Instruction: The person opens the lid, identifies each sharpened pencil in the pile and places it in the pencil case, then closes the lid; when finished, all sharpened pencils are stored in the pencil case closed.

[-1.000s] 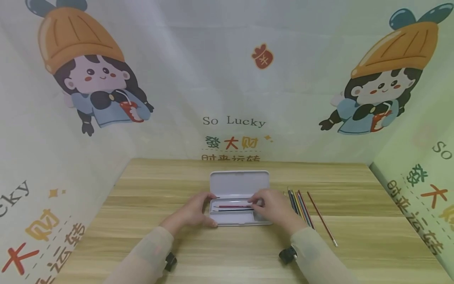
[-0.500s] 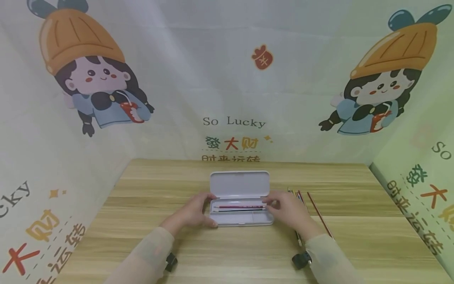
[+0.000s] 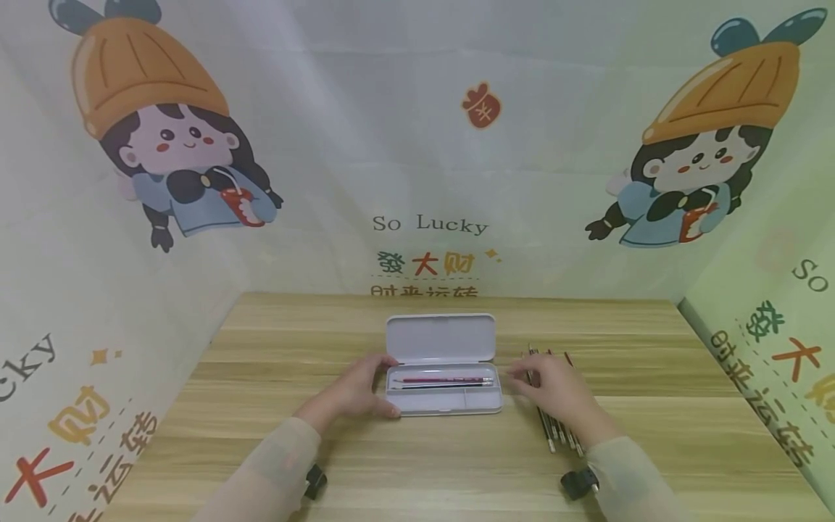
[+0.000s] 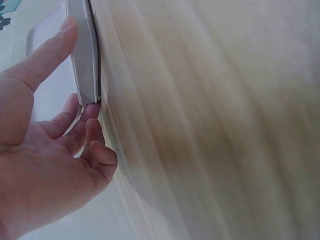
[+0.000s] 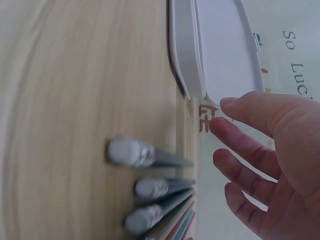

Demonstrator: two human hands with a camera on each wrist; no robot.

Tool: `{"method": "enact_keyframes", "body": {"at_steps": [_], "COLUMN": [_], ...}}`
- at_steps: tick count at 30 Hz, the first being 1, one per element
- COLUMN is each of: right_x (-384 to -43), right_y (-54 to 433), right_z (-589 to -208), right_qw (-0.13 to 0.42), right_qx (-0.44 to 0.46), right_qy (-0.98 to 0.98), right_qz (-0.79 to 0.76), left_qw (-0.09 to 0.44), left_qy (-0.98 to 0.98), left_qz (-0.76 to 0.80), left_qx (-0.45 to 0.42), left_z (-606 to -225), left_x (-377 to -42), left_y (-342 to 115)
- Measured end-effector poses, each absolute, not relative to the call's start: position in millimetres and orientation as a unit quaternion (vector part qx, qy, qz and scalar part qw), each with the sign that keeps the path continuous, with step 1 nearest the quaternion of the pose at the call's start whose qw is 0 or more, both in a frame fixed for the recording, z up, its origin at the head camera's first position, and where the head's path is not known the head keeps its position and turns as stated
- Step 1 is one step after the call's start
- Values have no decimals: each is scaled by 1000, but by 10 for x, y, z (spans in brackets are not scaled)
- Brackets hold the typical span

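A white pencil case (image 3: 427,402) stands with its lid raised at the middle of the table. Inside its back compartment lie a red pencil (image 3: 433,380) and a dark pencil (image 3: 437,387). My left hand (image 3: 352,391) grips the left end of the case, thumb at the front edge and fingers at the back; the left wrist view shows the thumb against the case wall (image 4: 86,65). To the right of the case, my right hand (image 3: 557,388) hovers with loosely bent fingers, holding nothing. Beneath it several pencils (image 3: 553,435) lie partly hidden, their eraser ends (image 5: 132,152) visible in the right wrist view.
The wooden table (image 3: 287,326) ends at a printed cloth backdrop (image 3: 326,145), with more cloth along both sides. A black wrist camera (image 3: 579,482) sits under each sleeve. A red pencil's tip (image 3: 568,358) shows behind the right hand.
My right hand has let go of the red pencil inside the case and moved right, over the loose pencils. My left hand has stayed on the case.
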State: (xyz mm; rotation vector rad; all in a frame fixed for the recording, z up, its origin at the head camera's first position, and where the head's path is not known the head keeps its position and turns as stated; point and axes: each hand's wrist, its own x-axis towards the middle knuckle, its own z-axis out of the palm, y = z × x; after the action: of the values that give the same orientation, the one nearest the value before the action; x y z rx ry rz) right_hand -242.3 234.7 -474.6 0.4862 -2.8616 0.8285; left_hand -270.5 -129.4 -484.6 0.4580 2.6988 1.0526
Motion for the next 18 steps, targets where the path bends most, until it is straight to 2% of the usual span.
{"method": "enact_keyframes", "body": {"at_steps": [18], "right_x": [-2352], "right_y": [2671], "right_z": [-4753], "right_qw": [64], "right_qx": [140], "right_qy": [-950], "right_qz": [270], "left_qw": [105], "left_qy": [917], "left_qz": [352], "left_qx": [156], "left_z": [-4830], "left_x": [-2697], "left_y": [-1297]}}
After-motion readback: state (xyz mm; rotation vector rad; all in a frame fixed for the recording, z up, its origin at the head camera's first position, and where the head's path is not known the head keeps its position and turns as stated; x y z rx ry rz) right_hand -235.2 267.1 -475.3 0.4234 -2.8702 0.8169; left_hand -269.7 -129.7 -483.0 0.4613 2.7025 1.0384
